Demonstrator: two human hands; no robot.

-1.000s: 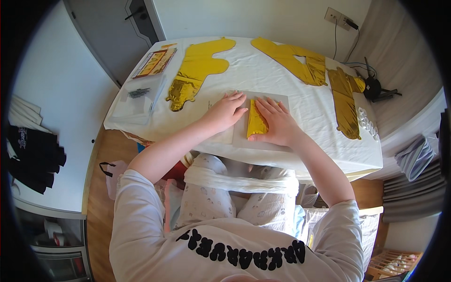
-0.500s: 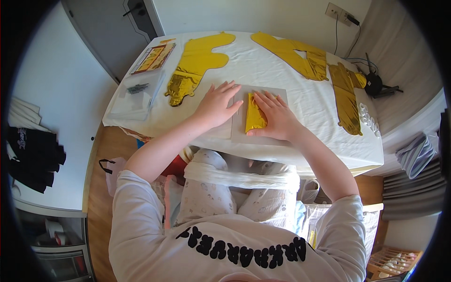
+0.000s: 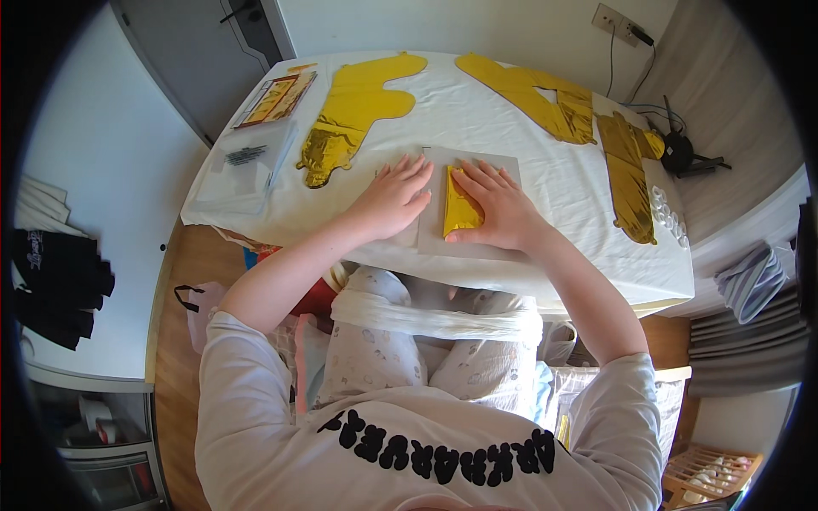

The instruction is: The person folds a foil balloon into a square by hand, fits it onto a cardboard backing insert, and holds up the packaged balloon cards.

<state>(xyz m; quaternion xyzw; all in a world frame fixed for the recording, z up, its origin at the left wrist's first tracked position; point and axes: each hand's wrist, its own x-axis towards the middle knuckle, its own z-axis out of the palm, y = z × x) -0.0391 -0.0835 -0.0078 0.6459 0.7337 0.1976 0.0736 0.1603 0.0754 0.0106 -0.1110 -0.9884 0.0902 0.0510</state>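
Observation:
A folded gold foil balloon [image 3: 459, 211] lies on a grey rectangular sheet [image 3: 434, 235]. My right hand [image 3: 494, 203] presses flat over its right part, fingers stretched out and thumb along the near edge. To the left, my left hand [image 3: 394, 198] rests by the sheet's left edge with fingers extended and nothing in it. Flat gold foil balloons are spread farther off: one at the back left [image 3: 362, 106], one at the back right [image 3: 528, 95], and another on the right side [image 3: 628, 183].
A white cloth covers the table [image 3: 358, 255]. At its left are a stack of clear plastic bags [image 3: 243, 175] and a printed packet [image 3: 277, 100]. Several clear rolls [image 3: 670, 217] lie at the right edge, near a black device with antennas [image 3: 679, 153]. Cables run to a wall socket [image 3: 619, 23].
My left hand has shifted slightly left, off the grey sheet's edge. My right hand stays pressed on the folded foil balloon. The whole view has tilted a little.

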